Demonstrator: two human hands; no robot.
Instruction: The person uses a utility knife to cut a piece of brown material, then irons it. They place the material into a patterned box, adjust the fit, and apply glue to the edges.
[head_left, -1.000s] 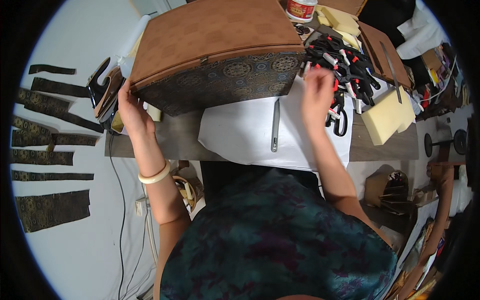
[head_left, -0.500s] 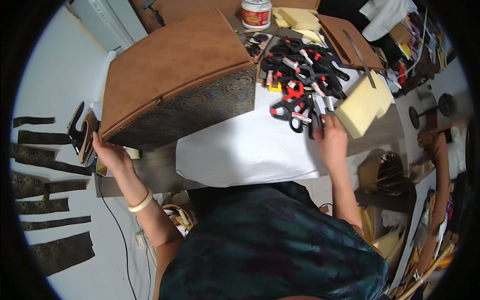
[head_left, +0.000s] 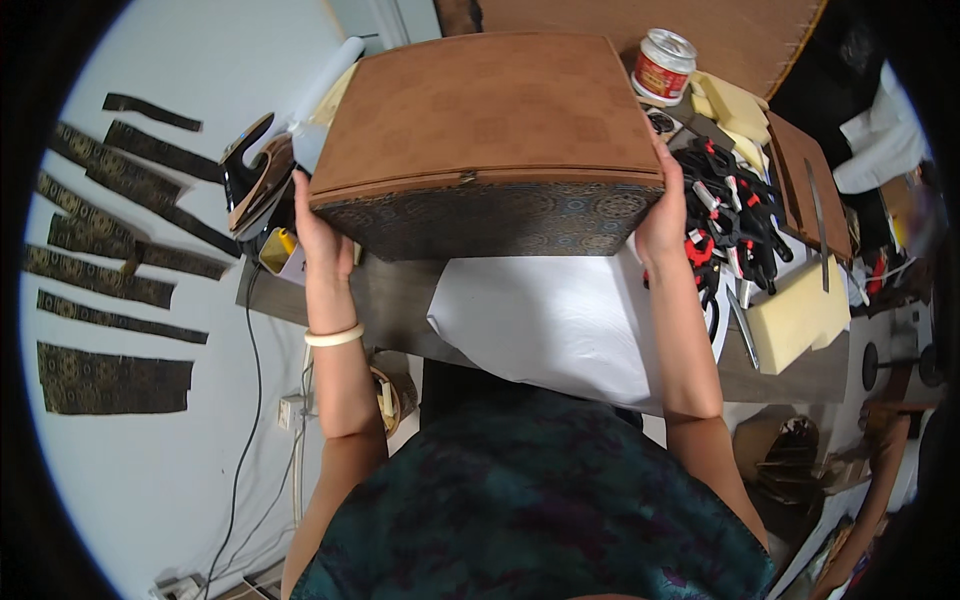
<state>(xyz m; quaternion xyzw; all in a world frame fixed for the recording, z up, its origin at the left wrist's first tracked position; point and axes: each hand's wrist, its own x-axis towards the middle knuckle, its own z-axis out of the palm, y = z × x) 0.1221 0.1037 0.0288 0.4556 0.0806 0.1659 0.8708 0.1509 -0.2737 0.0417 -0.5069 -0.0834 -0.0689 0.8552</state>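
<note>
A large box point(head_left: 480, 130) with a brown top and a dark patterned fabric side stands over the worktable. My left hand point(head_left: 318, 225) grips its left lower corner, with a pale bangle on that wrist. My right hand point(head_left: 662, 222) presses against its right lower corner. Both hands hold the box between them above a white sheet point(head_left: 560, 320) spread on the table.
A heap of black and red spring clamps point(head_left: 728, 215) lies right of the box, with yellow foam blocks point(head_left: 795, 315), a brown board point(head_left: 810, 195) and a tin can point(head_left: 662, 65) nearby. An iron point(head_left: 250, 185) sits at the table's left end. Patterned fabric strips point(head_left: 110, 290) lie on the floor at left.
My right hand left the clamps and came to the box's right corner. The box has swung round so its patterned side faces me squarely.
</note>
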